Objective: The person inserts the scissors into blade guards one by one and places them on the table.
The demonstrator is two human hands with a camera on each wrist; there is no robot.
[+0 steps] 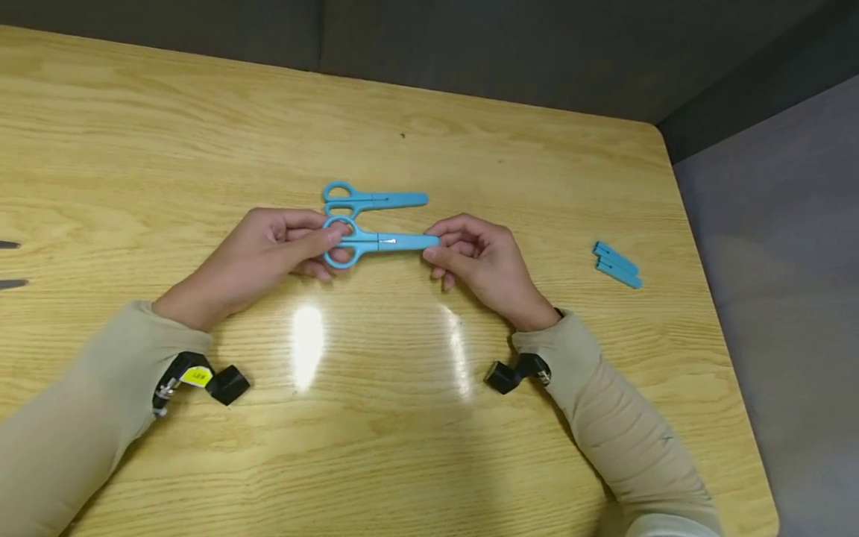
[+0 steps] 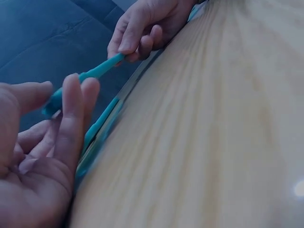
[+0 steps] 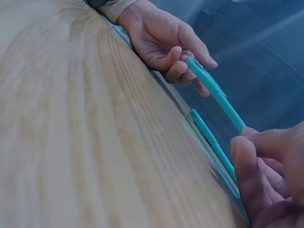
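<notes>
Two blue scissors: one pair (image 1: pixel 376 242) between my fingers, a second pair (image 1: pixel 372 199) lying just behind. One small cluster of loose blue caps (image 1: pixel 616 264), exact number unclear.

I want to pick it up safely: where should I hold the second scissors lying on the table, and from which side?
Take the spare scissors by the handle rings at their left end, coming from the left; they lie flat, the covered blade pointing right.
</notes>
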